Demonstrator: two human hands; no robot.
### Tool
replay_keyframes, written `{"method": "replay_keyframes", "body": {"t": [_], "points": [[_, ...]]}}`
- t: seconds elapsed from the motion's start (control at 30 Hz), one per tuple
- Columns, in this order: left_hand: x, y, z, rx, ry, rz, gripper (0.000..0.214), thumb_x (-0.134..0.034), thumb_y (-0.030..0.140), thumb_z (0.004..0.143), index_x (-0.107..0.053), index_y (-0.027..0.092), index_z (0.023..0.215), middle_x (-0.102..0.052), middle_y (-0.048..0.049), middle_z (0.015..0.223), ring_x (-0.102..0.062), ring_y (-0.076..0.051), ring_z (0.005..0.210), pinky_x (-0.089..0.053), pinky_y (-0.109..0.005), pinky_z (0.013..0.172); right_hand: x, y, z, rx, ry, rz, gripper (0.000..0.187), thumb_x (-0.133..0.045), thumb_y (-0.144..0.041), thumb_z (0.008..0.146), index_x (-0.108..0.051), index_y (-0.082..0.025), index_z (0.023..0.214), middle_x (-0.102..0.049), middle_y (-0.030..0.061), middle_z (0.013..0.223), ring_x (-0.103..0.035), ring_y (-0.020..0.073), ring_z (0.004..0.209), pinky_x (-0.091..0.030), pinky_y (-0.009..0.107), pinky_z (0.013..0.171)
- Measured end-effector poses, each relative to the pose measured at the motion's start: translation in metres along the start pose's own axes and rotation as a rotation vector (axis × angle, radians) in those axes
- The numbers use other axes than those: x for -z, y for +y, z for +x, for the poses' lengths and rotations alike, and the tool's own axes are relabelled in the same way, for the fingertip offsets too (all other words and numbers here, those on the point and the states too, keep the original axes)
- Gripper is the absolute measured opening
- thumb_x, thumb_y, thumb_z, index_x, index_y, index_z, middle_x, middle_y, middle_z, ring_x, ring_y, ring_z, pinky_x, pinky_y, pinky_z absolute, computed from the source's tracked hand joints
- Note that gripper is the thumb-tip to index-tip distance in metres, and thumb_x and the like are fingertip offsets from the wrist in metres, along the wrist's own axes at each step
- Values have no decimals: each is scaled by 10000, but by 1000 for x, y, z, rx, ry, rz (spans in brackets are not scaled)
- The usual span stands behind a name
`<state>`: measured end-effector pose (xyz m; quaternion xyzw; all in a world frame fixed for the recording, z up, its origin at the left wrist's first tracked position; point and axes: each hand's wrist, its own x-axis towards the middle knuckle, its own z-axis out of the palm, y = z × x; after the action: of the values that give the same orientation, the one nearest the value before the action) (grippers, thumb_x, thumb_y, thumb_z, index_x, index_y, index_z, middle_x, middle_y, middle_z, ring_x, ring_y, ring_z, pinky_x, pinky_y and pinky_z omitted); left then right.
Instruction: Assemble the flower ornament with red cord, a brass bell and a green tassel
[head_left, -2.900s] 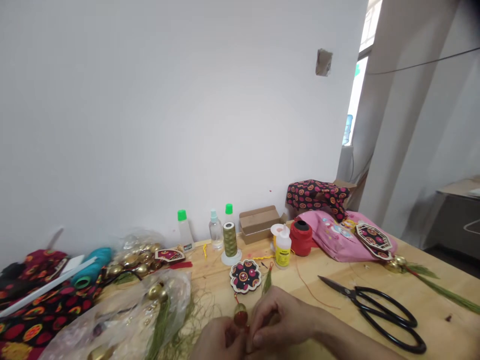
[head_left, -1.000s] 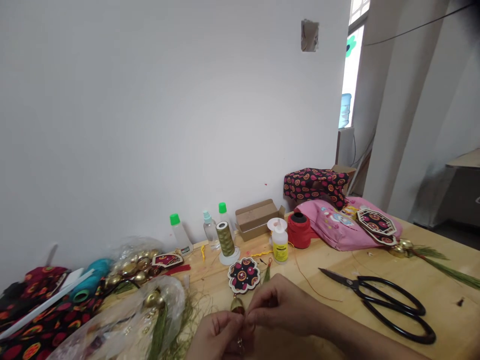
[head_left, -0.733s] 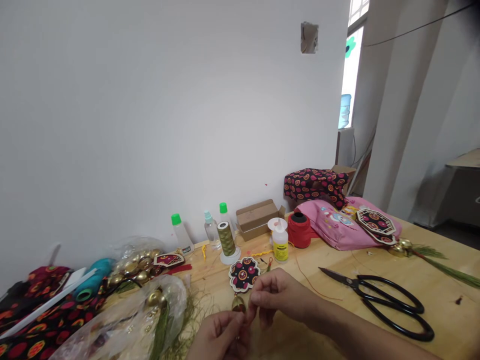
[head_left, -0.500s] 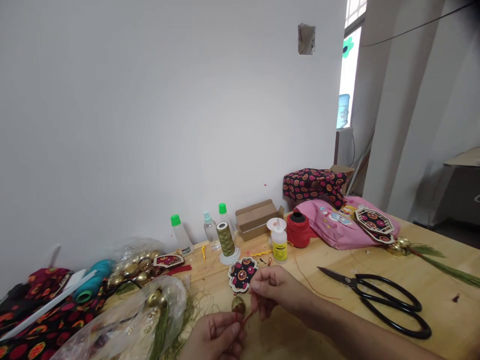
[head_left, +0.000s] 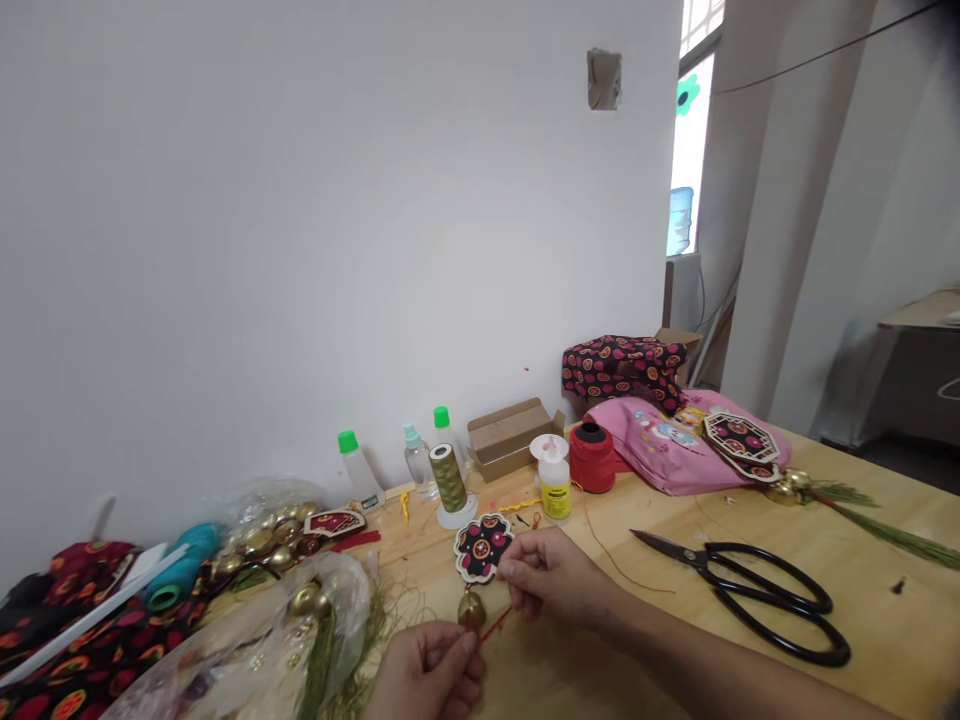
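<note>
We count three thread spools (head_left: 448, 478) (head_left: 592, 462) (head_left: 176, 572), two green-capped bottles (head_left: 352, 472) (head_left: 444, 428), one spray bottle (head_left: 415, 465), one glue bottle (head_left: 555, 485), one cardboard box (head_left: 510, 448), one pair of scissors (head_left: 701, 560), three patterned ornaments (head_left: 480, 547) (head_left: 739, 438) (head_left: 335, 522), and one gold bell (head_left: 471, 610) between our two hands (head_left: 431, 675) (head_left: 551, 580)

A plain white wall (head_left: 300, 220) backs the wooden table (head_left: 885, 610), daylight entering a narrow window (head_left: 688, 150).
</note>
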<state>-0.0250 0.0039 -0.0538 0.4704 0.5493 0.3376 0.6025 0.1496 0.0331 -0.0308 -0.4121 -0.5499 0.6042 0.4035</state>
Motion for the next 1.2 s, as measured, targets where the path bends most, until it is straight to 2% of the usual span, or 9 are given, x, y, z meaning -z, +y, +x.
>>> {"method": "replay_keyframes", "body": {"t": [0.17,0.5,0.73,0.93,1.03,1.2], "points": [[-2,4,0,4,78,-18,469,-707,547,424,-599,106,541,-612,-9,484,-502,-63,391,-361,-165,404,3,5,5,21,58,-5,285,-586,-415,609,-490,-147,585,-489,-63,422,-415,44,345,-316,172,370],[1,9,-2,11,87,-79,445,-741,487,423,-623,98,603,-619,-6,516,-526,-61,422,-381,-153,420,6,14,11,83,132,67,326,-587,-461,610,-481,-152,615,-487,-59,460,-413,49,379,-322,194,413],[0,11,-1,17,104,-92,453,-757,484,379,-607,108,583,-619,-3,500,-522,-63,404,-376,-157,404,5,15,10,71,81,134,378,-666,-458,517,-547,-127,656,-518,-43,488,-437,62,417,-347,223,470],[3,8,1,29,102,-103,445,-759,483,369,-603,100,535,-618,-9,475,-518,-57,397,-376,-150,403,9,7,9,104,115,184,392,-695,-462,490,-603,-131,679,-578,-12,559,-516,100,543,-389,258,606],[4,8,2,25,99,-104,449,-755,489,366,-597,97,517,-615,-8,464,-515,-54,395,-373,-146,404,11,3,7,85,96,222,426,-708,-479,467,-606,-125,682,-572,-11,546,-521,102,541,-396,264,625],[4,9,2,34,89,-122,453,-761,483,356,-603,98,535,-620,-7,473,-518,-54,402,-363,-144,406,8,0,2,28,55,332,401,-717,-442,515,-606,-127,737,-570,-14,591,-528,86,544,-412,260,629]]}}
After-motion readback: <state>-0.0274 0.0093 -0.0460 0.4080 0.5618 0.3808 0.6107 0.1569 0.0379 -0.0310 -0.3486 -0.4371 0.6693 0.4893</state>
